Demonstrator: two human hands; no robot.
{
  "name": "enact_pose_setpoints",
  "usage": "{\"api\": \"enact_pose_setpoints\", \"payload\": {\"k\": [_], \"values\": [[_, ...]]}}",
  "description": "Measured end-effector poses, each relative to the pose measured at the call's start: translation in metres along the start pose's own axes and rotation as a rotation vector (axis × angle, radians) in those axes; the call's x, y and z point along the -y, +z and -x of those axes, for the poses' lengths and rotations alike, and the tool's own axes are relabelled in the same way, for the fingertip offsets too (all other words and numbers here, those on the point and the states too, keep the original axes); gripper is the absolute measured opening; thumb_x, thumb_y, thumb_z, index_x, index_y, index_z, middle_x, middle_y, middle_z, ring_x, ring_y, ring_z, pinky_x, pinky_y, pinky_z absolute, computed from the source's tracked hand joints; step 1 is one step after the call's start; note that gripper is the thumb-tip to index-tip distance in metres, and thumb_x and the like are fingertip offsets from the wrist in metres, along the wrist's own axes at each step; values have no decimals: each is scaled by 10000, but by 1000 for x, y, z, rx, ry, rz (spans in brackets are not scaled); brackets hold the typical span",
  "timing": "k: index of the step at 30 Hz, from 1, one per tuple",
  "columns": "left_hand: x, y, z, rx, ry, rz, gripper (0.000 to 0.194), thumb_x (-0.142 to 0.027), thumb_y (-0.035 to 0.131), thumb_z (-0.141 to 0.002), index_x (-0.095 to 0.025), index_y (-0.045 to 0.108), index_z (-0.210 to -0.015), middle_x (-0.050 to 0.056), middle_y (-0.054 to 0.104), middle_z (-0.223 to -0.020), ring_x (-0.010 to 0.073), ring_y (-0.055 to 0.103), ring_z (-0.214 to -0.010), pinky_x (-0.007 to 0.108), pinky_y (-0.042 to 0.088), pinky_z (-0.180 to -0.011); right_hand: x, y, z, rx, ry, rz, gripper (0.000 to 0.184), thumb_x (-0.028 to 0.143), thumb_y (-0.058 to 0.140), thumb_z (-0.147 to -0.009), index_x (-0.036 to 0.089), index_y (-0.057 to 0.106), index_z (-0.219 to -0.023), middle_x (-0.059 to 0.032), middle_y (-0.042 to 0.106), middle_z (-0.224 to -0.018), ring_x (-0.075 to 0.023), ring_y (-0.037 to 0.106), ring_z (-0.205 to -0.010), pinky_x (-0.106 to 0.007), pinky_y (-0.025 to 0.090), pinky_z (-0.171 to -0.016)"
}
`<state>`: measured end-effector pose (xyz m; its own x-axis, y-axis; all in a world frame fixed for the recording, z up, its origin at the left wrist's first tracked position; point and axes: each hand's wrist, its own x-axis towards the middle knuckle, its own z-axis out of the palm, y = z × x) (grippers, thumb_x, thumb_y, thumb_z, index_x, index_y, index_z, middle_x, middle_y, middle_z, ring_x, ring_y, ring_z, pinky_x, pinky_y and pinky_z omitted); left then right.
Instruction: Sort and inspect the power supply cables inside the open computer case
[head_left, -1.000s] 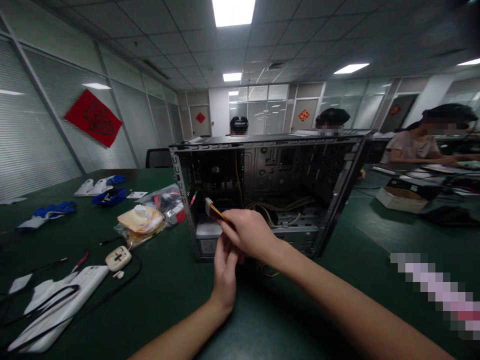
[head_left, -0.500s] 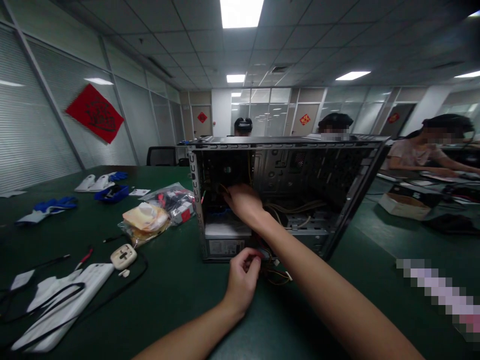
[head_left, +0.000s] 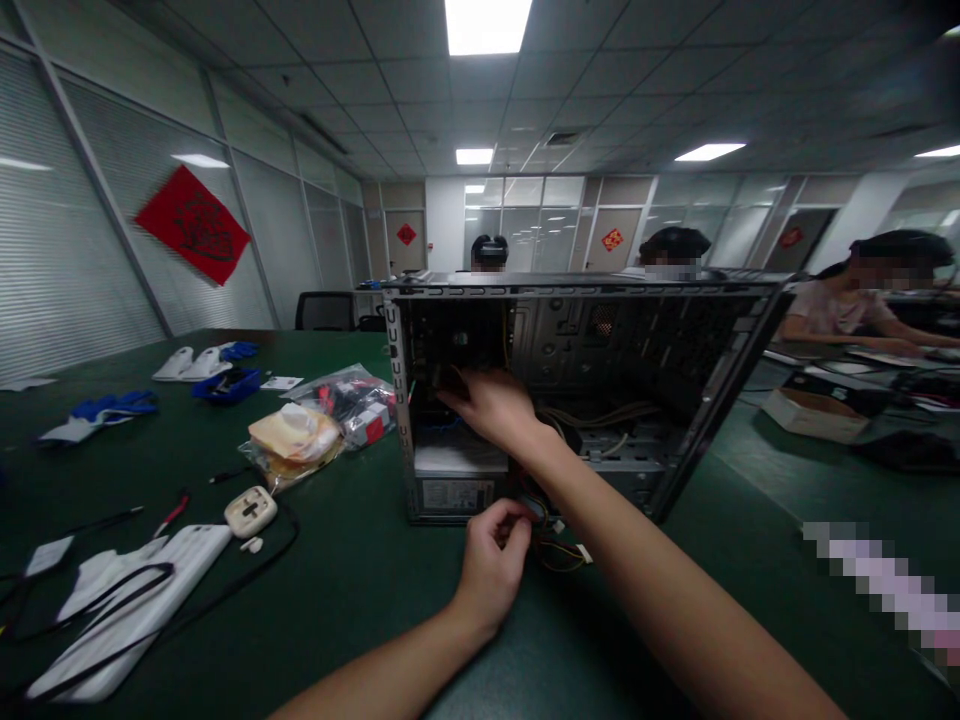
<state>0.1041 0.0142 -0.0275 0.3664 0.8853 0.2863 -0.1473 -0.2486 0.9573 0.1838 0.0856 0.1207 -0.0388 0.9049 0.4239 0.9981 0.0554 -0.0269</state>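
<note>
An open computer case (head_left: 570, 285) lies before me with its side panel off. My right hand (head_left: 491, 405) reaches inside, over the left part near the dark fan (head_left: 460, 340). Its fingers are bent together against the interior; what they grip is hidden in shadow. Below it sits the power supply (head_left: 454, 493), at the case's lower left. In front of the case, my left hand (head_left: 495, 560) is curled, thumb and fingertips pinching at a bundle of thin power cables (head_left: 564, 555). These cables spill over the case's lower edge onto the table.
On the green table (head_left: 330, 590) to the left lie a white power strip-like block (head_left: 142, 610), a cream earbud case (head_left: 250, 511), plastic bags (head_left: 292, 445), a blue tray (head_left: 225, 387) and gloves (head_left: 105, 415). An open carton (head_left: 814, 415) stands right; a person (head_left: 855, 310) sits beyond.
The whole view has shifted slightly, moving the scene a little rightward. My right hand remains inside the case and my left hand stays at the cables, with only small finger movement.
</note>
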Motion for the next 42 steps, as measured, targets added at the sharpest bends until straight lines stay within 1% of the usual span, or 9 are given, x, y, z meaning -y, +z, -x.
{"api": "enact_pose_setpoints", "payload": {"k": [2, 5, 7, 12, 17, 25, 33, 39, 42], "values": [[0, 0, 0, 5, 3, -6, 162, -249, 562, -830, -142, 683, -822, 7, 590, -624, 151, 543, -619, 228, 406, -564, -2, -1, 2, -12, -8, 9, 410, 464, 401, -1004, 194, 631, -1208, -131, 719, -1061, -267, 688, -966, -301, 515, -776], [1, 1, 0, 17, 9, -25, 170, -249, 554, -839, -138, 682, -823, 13, 590, -626, 153, 541, -626, 232, 402, -561, -2, 1, 3, -26, 30, 30, 407, 389, 341, -1029, 167, 616, -1230, -164, 713, -1055, -271, 692, -946, -319, 510, -791], [1, 1, 0, 21, 11, -39, 171, -245, 551, -840, -137, 681, -817, 15, 592, -628, 152, 533, -621, 236, 399, -563, -2, 3, 2, -32, 43, 32, 415, 375, 319, -1034, 166, 614, -1237, -175, 711, -1052, -279, 694, -936, -338, 511, -788], [1, 1, 1, 26, 16, -53, 168, -237, 546, -840, -133, 673, -803, 17, 601, -655, 143, 521, -612, 236, 389, -567, 0, 7, 0, -49, 53, 22, 399, 375, 342, -1025, 195, 665, -1173, -152, 724, -1017, -281, 696, -927, -351, 513, -785], [1, 1, 1, 43, 18, -66, 166, -211, 542, -825, -121, 675, -785, 28, 626, -681, 142, 520, -630, 236, 386, -580, 3, 11, -3, -60, 93, 14, 416, 377, 359, -1012, 172, 714, -1082, -160, 723, -1030, -274, 696, -938, -336, 516, -788], [2, 2, 1, 45, 28, -45, 170, -201, 546, -817, -109, 688, -794, 45, 662, -715, 154, 551, -664, 236, 407, -605, 7, 14, -1, -68, 126, 11, 348, 337, 444, -977, 158, 741, -1002, -158, 737, -968, -272, 708, -894, -325, 522, -768], [5, 3, 2, 53, 27, -38, 182, -204, 554, -825, -93, 695, -799, 54, 670, -711, 152, 544, -652, 234, 405, -596, 8, 17, -1, -97, 144, 18, 398, 366, 402, -993, 164, 744, -980, -160, 739, -934, -287, 714, -867, -343, 528, -738], [10, 4, 2, 51, 31, -23, 177, -199, 560, -817, -83, 693, -802, 71, 683, -732, 165, 562, -669, 243, 425, -612, 14, 17, -5, -94, 127, 12, 355, 338, 441, -984, 152, 743, -991, -177, 734, -953, -282, 714, -876, -338, 529, -750], [13, 5, 2, 57, 44, -30, 169, -194, 561, -818, -90, 693, -810, 67, 683, -743, 169, 565, -685, 248, 432, -633, 16, 18, -9, -95, 122, 13, 364, 334, 428, -995, 144, 738, -1008, -188, 733, -949, -279, 715, -874, -341, 530, -752]]}}
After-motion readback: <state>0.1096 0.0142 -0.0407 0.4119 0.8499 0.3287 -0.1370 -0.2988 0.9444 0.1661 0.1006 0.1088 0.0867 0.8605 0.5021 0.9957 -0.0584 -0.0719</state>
